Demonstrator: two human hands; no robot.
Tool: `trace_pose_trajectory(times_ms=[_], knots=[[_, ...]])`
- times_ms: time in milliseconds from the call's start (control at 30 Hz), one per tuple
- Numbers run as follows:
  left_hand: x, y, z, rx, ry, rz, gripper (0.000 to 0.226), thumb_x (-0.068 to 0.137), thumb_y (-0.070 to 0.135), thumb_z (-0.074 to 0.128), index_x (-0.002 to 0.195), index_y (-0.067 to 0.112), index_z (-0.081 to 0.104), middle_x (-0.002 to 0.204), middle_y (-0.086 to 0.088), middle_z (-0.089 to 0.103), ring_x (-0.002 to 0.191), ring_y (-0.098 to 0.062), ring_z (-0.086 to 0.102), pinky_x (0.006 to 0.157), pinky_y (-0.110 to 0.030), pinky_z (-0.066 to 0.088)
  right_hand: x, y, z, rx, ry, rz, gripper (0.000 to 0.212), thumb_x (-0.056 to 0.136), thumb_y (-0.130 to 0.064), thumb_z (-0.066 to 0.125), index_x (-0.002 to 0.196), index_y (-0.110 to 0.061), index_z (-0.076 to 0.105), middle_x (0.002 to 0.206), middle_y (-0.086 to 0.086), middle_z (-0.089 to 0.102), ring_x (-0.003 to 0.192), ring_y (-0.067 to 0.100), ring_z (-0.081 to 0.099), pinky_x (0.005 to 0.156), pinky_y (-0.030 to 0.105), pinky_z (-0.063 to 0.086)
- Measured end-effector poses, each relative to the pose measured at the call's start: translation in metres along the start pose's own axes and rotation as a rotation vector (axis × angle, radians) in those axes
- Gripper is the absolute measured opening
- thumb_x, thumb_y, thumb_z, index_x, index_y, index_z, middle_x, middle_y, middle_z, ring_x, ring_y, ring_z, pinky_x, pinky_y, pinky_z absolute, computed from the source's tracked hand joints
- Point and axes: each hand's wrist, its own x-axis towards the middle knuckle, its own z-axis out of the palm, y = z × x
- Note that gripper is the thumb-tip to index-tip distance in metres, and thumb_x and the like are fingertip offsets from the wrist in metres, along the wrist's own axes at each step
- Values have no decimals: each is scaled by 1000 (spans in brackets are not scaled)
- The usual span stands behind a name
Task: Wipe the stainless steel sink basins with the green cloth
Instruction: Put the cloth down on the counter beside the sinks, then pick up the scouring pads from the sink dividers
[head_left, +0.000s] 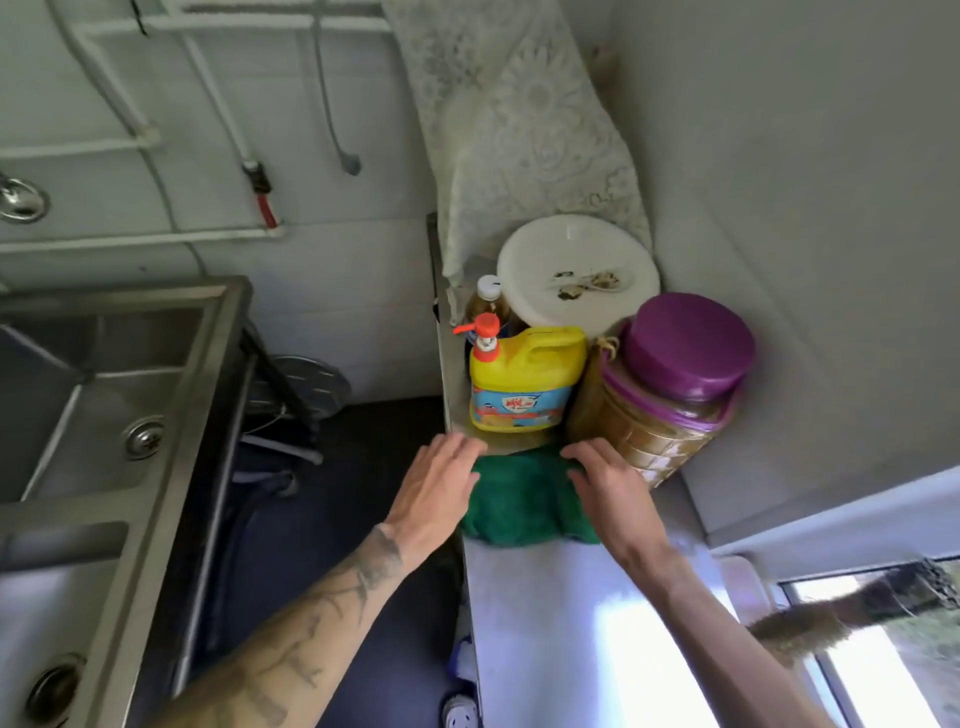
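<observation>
1. So, task status: wiping not started afaict. You're turned away from the sink (171, 395); the green cloth (519, 506) lies on the ledge (545, 649), well to the right of the sink, not in a basin.
2. Left to do, my read: grab cloth, carry it over to the sink, wipe both basins. Upper basin w/ drain (144, 437) looks dry and untouched; lower basin is only partly in frame, can't judge it.
3. Cloth position: bunched flat, just in front of the yellow detergent jug (524, 384) and beside the purple-lid jar (670, 384). White plate (576, 275) sits behind those, farther from the sink side.
4. Your left hand (439, 491): palm down on the cloth's sink-side edge, fingers spread fairly wide, flat, not curled round anything. Touching or just over the cloth; can't say which.
5. Your right hand (610, 486): palm down on the cloth's far edge from the sink, fingers loosely extended, tips at the cloth near the jar base. No closed grip visible.
6. Both forearms reach fwd, roughly parallel, bracketing the cloth. Looks like a two-hand pickup about to happen.
</observation>
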Motion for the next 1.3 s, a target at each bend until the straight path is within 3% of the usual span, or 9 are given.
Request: trace_pose_trajectory(times_ms=[100,200,267,367,467,633,967,1100,1300], knots=[[2,-3,15,126,98,-20,34,104,28,57,135,16,61,128,-3,59,113,-25,57,94,-41,50,-4,-1,18,-65,-22,-86,27,86,-4,78,111,-11,73,107,7,68,91,35,67,74,44,58],[-9,-8,39,282,-54,-8,54,109,48,31,152,23,52,150,-4,54,134,-27,53,109,-44,46,-12,12,37,-155,-198,-91,29,100,-27,68,128,-18,68,126,3,64,109,31,64,92,45,54],[-14,-13,55,352,-202,-47,68,107,56,12,166,28,31,170,-6,35,154,-29,36,125,-50,31,-16,20,48,-193,-303,-49,41,108,-40,52,145,-24,58,150,2,53,134,26,54,111,41,45],[-14,-17,68,358,-305,-117,72,104,60,-1,170,33,1,179,-4,8,164,-29,12,133,-50,9,-15,22,54,-194,-332,-18,49,112,-46,38,156,-26,46,162,-1,40,148,19,41,121,32,34],[-15,-16,58,314,-321,-164,67,109,61,13,170,34,2,179,-3,5,165,-26,8,133,-48,4,-11,10,46,-213,-391,12,52,112,-44,37,160,-23,38,165,2,36,152,21,36,123,32,29],[-34,-24,-18,148,-273,-321,70,108,66,24,169,36,12,179,0,9,165,-22,9,133,-44,5,12,-37,-8,-160,-409,-38,52,110,-47,42,155,-21,45,156,4,45,140,30,51,113,42,44],[-171,-60,-227,256,26,-363,76,102,74,31,168,37,20,177,1,18,163,-20,17,132,-42,14,25,-233,-126,-318,-246,-318,62,104,-61,40,155,-25,47,163,1,41,147,26,44,117,41,39],[-264,-88,-269,263,164,-462,76,102,73,33,167,37,22,176,0,22,162,-22,21,129,-41,17,4,-328,-105,-341,-216,-452,66,102,-67,38,157,-31,43,164,0,40,149,25,43,119,44,39],[-397,-161,-285,241,229,-742,78,101,74,32,168,37,16,177,-1,16,163,-24,15,130,-45,11,-10,-470,-23,-344,-355,-675,69,103,-69,36,163,-35,29,169,-2,31,152,26,39,119,43,35]])
